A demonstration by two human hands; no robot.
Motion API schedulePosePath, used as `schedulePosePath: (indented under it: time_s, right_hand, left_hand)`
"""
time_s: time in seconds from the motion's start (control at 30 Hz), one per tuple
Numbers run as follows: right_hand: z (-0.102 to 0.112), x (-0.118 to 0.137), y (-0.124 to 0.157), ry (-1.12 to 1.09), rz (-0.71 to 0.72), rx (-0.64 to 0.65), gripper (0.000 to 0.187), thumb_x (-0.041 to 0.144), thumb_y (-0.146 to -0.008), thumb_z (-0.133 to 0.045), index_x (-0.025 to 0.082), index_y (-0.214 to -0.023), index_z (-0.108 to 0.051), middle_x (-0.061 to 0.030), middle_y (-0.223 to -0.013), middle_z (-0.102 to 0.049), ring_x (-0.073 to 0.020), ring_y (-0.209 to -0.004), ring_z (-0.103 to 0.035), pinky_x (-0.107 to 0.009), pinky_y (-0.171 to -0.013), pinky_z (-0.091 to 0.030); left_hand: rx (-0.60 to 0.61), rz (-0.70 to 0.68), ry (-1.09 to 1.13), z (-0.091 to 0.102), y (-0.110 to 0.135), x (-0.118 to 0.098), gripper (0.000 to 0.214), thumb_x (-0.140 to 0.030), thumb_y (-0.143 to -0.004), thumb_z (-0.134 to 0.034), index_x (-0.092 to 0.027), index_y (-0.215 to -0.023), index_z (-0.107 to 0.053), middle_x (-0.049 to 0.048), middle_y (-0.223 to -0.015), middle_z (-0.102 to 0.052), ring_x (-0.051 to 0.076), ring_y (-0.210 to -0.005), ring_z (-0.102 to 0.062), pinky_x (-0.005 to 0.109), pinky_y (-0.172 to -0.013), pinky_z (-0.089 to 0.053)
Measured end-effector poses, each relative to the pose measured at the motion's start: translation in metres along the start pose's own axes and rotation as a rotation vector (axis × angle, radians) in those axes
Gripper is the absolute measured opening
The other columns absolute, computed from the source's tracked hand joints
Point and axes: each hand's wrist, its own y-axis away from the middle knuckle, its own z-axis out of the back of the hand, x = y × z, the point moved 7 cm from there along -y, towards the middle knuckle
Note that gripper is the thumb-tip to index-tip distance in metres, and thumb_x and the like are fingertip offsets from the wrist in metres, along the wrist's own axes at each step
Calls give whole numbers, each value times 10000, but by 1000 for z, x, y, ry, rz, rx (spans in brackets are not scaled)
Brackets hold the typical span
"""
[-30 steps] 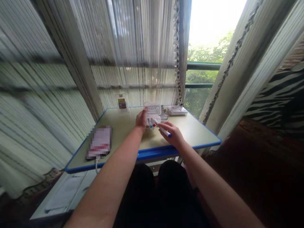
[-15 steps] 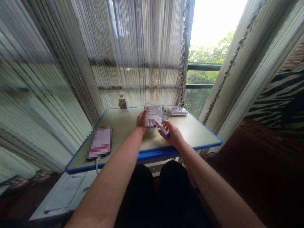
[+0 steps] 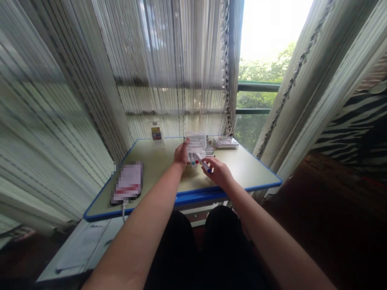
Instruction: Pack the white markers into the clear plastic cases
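Observation:
A clear plastic marker case [image 3: 198,143] stands on the beige desk [image 3: 157,177] near the window. My left hand [image 3: 181,153] is closed round the case's left side, steadying it. Three markers with coloured caps [image 3: 192,160] stick out of the case toward me. My right hand [image 3: 219,172] pinches a white marker with a blue cap [image 3: 204,164], its far end touching the case beside the other markers.
A phone on a cable [image 3: 127,183] lies at the desk's left front. A small bottle [image 3: 156,134] stands at the back edge, and a flat clear pack [image 3: 225,141] lies at the back right. Curtains hang behind and to both sides. My knees are under the blue desk edge.
My right hand has moved the blue-capped marker a little left and forward, closer against the case. The left hand has stayed on the case.

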Motion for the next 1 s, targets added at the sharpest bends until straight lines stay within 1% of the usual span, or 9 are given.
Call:
schedulePosePath:
  time_s: [0.17, 0.27, 0.33, 0.5, 0.63, 0.73, 0.87, 1.0]
  right_hand:
    - [-1, 4, 0, -1, 24, 33, 325, 250, -825, -589, 232, -1149, -610, -41, -929, -663, -98, -584, -546, -227, -605, -476]
    - [-3, 4, 0, -22, 8, 52, 371, 255, -817, -595, 238, -1188, -591, -34, -920, -654, -88, -561, -531, -220, -586, -471]
    - [-3, 4, 0, -44, -3, 58, 391, 273, -808, -608, 237, -1196, -581, -25, -898, -645, -79, -536, -517, -215, -568, -465]
    - [0, 10, 1, -14, 11, 74, 367, 338, -797, -629, 215, -1142, -605, -20, -848, -619, -89, -553, -507, -227, -582, -455]
    - [3, 13, 1, -19, 1, 112, 409, 385, -803, -627, 213, -1174, -599, -27, -857, -619, -98, -579, -518, -237, -609, -460]
    - [2, 13, 0, -20, 1, 132, 391, 393, -835, -593, 213, -1182, -607, -28, -848, -618, -97, -576, -521, -238, -614, -461]
    - [0, 10, 0, -24, 2, 116, 379, 380, -872, -549, 219, -1211, -602, -34, -846, -626, -99, -580, -531, -233, -612, -468]
    - [-1, 6, 0, -22, -18, 80, 392, 375, -873, -555, 225, -1235, -579, -32, -839, -646, -98, -566, -532, -222, -591, -467]
  left_hand:
    - [-17, 22, 26, 0, 1, 0, 505, -608, -684, -629, -139, -859, -691, 89, -777, -713, 210, -740, -678, 300, -695, -506]
    - [-21, 25, 4, 1, 2, -1, 519, -608, -689, -619, -130, -877, -692, 86, -755, -710, 207, -721, -675, 290, -659, -502]
    - [-14, 16, 1, 0, 3, -3, 533, -612, -691, -613, -124, -891, -693, 85, -739, -707, 210, -728, -675, 292, -663, -504]
    - [-22, 14, 16, 0, 3, -4, 539, -606, -678, -632, -125, -913, -694, 90, -788, -716, 215, -763, -678, 302, -697, -514]
    - [-19, 15, 6, 0, 2, -3, 518, -599, -698, -616, -131, -906, -694, 90, -805, -721, 223, -784, -679, 305, -699, -518]
    - [-18, 17, -7, 0, 2, -3, 518, -600, -696, -621, -131, -903, -694, 91, -799, -720, 220, -760, -679, 305, -694, -519]
    - [-9, 13, 7, 0, 2, -3, 548, -620, -687, -618, -127, -916, -693, 98, -817, -720, 210, -753, -678, 289, -675, -514]
    - [-19, 25, 5, 0, 3, -3, 568, -629, -683, -609, -122, -927, -688, 99, -769, -712, 206, -718, -675, 277, -617, -497]
